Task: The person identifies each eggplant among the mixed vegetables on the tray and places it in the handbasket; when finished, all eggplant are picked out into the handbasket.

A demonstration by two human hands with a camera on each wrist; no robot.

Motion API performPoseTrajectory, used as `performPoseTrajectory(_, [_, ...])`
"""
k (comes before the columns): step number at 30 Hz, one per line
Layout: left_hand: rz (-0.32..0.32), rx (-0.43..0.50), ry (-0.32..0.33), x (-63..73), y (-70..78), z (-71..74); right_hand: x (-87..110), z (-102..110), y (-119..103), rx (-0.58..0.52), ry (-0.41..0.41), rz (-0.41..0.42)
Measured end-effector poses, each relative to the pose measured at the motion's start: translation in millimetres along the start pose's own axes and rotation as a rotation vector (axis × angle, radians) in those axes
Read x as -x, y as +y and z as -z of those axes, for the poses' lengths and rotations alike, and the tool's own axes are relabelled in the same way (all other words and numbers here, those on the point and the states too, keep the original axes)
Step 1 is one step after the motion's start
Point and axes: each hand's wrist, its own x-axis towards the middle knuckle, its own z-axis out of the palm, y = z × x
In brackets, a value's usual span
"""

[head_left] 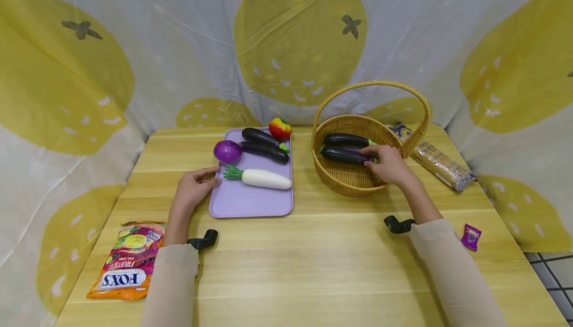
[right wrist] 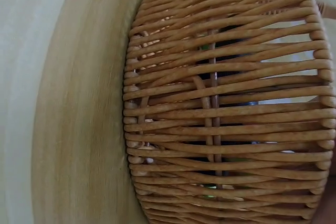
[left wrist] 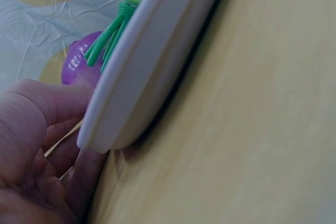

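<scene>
My left hand (head_left: pixel 195 186) holds the left rim of a lilac tray (head_left: pixel 250 210), its thumb and fingertips at the edge. On the tray lie a white radish (head_left: pixel 266 179) with green leaves and two dark eggplants (head_left: pixel 264 151). A purple onion (head_left: pixel 228 152) sits at the tray's left edge, near those fingers. My right hand (head_left: pixel 388 163) reaches over the rim of a wicker basket (head_left: pixel 340 181) and grips the right end of an eggplant (head_left: pixel 342 155). Another eggplant (head_left: pixel 344 139) lies just behind it. In the right wrist view the basket's woven side (right wrist: pixel 231 114) hides most of that hand.
A red-and-yellow fruit or pepper (head_left: pixel 280 129) sits at the tray's back right corner. The basket's tall handle (head_left: pixel 373 83) arches above it. Right of the basket lies a long shiny packet (head_left: pixel 440 163), with a small purple candy (head_left: pixel 471 237) nearer. A candy bag (head_left: pixel 130 262) lies front left.
</scene>
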Motion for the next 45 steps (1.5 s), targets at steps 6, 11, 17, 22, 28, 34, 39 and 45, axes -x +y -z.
performPoseTrajectory(6, [-0.004, -0.014, 0.0, -0.4, -0.9, 1.4, -8.6, -2, 2, 0.013, -0.018, -0.019])
performPoseTrajectory(11, [0.001, -0.013, 0.005, -0.9, -0.4, 1.0, -12.5, -4, 2, 0.051, -0.022, -0.03])
performPoseTrajectory(17, [0.019, -0.002, -0.001, 0.8, 1.4, 0.6, -14.9, -7, 3, 0.057, -0.012, -0.042])
performPoseTrajectory(22, [0.013, 0.006, 0.007, 0.9, 2.0, 1.1, -15.1, -7, 2, 0.038, 0.003, -0.03])
performPoseTrajectory(28, [0.016, 0.007, 0.0, 0.8, 1.3, 0.7, -11.2, -6, 1, 0.004, 0.017, -0.033])
performPoseTrajectory(34, [0.023, 0.007, -0.01, 2.5, 1.5, -0.2, -4.4, -7, -2, -0.043, 0.077, -0.018])
performPoseTrajectory(39, [0.018, -0.003, -0.005, 1.4, 1.1, -0.8, 1.1, -8, -11, -0.092, 0.128, 0.017])
performPoseTrajectory(45, [0.021, 0.005, 0.002, 0.4, -0.8, -2.0, 6.8, -13, -29, -0.197, 0.15, 0.055])
